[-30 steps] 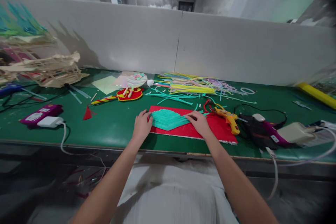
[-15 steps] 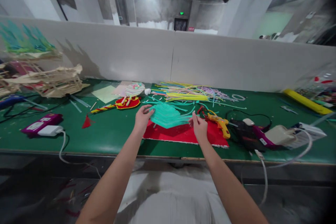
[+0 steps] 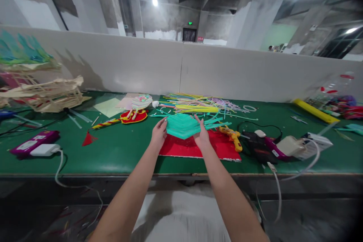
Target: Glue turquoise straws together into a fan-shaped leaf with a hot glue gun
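Observation:
A teal piece woven from pipe cleaners point(image 3: 183, 125) is held up between my hands, loose strands fanning out on its right side. My left hand point(image 3: 159, 131) pinches its left edge. On the other side, my right hand point(image 3: 202, 132) grips the right part, the thumb side and a finger against the strands. Below the piece lies a red board point(image 3: 181, 151) with a pale, ragged front edge. A yellow glue gun point(image 3: 233, 136) rests at the board's right end. Several loose pipe cleaners point(image 3: 195, 104) are heaped just behind the woven piece.
On the left are a wooden-stick model point(image 3: 56, 94), a purple power strip point(image 3: 36, 143) with a white plug, and a decorated red fan shape point(image 3: 133, 116). To the right sit a black box point(image 3: 259, 145), a charger point(image 3: 290, 145) with cables, and a yellow bar point(image 3: 314, 110). A white partition point(image 3: 136, 64) stands behind.
My right hand has moved inward along the teal piece, from the strand ends to its body. The whole view has shifted slightly.

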A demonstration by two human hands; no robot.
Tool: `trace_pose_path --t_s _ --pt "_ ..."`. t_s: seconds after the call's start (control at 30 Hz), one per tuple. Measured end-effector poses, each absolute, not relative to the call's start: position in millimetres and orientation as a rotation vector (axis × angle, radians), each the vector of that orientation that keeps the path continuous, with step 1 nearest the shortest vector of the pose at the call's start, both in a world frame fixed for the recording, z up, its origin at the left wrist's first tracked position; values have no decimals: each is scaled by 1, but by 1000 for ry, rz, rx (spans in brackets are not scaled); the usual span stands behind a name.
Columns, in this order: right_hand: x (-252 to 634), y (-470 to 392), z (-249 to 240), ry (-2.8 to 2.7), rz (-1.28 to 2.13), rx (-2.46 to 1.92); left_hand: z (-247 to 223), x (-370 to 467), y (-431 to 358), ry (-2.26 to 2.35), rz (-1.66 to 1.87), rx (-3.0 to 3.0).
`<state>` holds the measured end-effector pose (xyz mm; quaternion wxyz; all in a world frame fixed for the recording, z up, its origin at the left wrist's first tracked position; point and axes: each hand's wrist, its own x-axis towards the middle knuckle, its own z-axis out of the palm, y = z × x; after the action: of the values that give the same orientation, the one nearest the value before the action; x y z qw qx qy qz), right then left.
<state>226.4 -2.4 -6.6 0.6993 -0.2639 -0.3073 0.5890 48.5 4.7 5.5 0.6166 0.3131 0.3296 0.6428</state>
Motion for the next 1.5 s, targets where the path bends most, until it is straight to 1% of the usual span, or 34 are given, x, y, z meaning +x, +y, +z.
trace_pose_path --t_s 0.17,0.23,0.53,0.77,0.93,1.2,1.37,1.5 --pt "229 -9 -4 -577 1279 -491 0 55 3 587 1248 576" --pt "228 -12 -3 -584 1280 -476 -3 58 2 574 1206 583" --pt "226 -12 -9 -628 1410 -554 -13 59 7 570 1358 533" --pt "225 -7 -16 -568 1299 -708 -14 58 8 562 1340 500" --pt "228 -5 -22 -567 1210 -751 -6 56 7 432 1271 446" --pt "227 -9 -18 -577 1225 -752 -15 58 9 518 1328 463" --pt "227 -9 -14 -534 1306 -679 -17 57 11 485 1396 479" --pt "228 -7 -14 -487 1298 -692 -17 56 13 476 1434 466"
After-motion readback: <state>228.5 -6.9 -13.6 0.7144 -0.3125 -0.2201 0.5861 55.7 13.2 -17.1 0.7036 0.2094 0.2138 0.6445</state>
